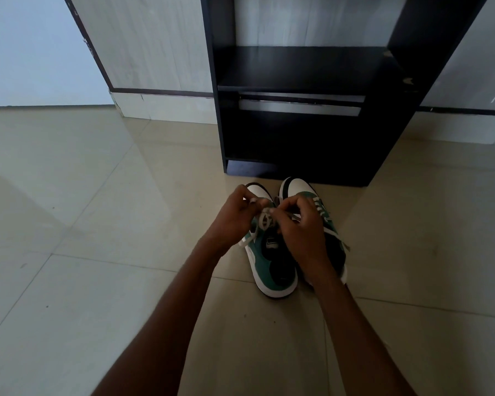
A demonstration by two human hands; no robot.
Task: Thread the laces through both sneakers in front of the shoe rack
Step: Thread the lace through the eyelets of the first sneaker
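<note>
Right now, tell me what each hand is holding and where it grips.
Both hands pinch the white lace over the left sneaker: the left hand holds one strand near its end, the right hand another beside it.

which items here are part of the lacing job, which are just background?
In the job: left green-and-white sneaker; right green-and-white sneaker; grey-white lace; left hand; right hand.
Background: black wooden shoe rack; beige tiled floor; pale wood-grain wall panel.
</note>
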